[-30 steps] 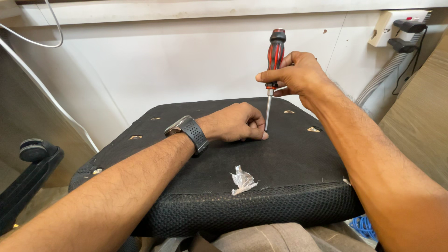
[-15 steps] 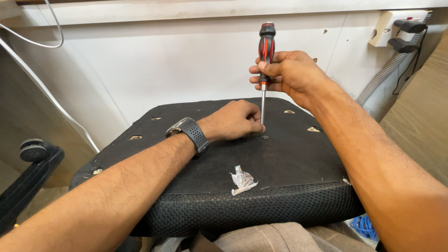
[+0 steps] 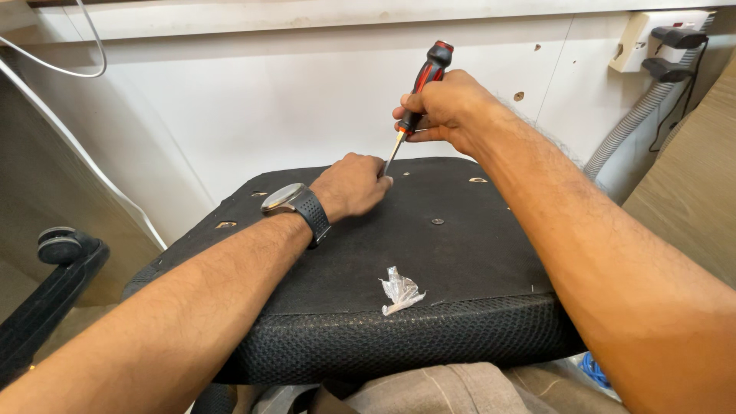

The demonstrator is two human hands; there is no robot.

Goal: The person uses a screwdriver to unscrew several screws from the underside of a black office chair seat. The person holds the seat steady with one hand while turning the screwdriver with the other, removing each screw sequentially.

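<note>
A black upturned chair seat (image 3: 460,261) fills the middle of the view. My right hand (image 3: 445,107) grips a red-and-black screwdriver (image 3: 424,77), tilted, with its tip down near my left fingers. My left hand (image 3: 351,185), with a black wristwatch (image 3: 295,205) on the wrist, rests on the seat's far part with its fingers curled at the screwdriver's tip. What the fingers pinch is hidden. A small round screw head (image 3: 437,221) sits in the seat to the right of my left hand, apart from both hands.
A crumpled clear plastic scrap (image 3: 400,290) lies near the seat's front edge. A white wall stands behind, with a power strip and plugs (image 3: 663,46) and a grey corrugated hose (image 3: 629,123) at right. A black chair base with a caster (image 3: 57,249) lies at left.
Both hands moved back and left, away from the screw head in the seat. The screwdriver went from upright on that screw to tilted, its tip now by my left fingers.
</note>
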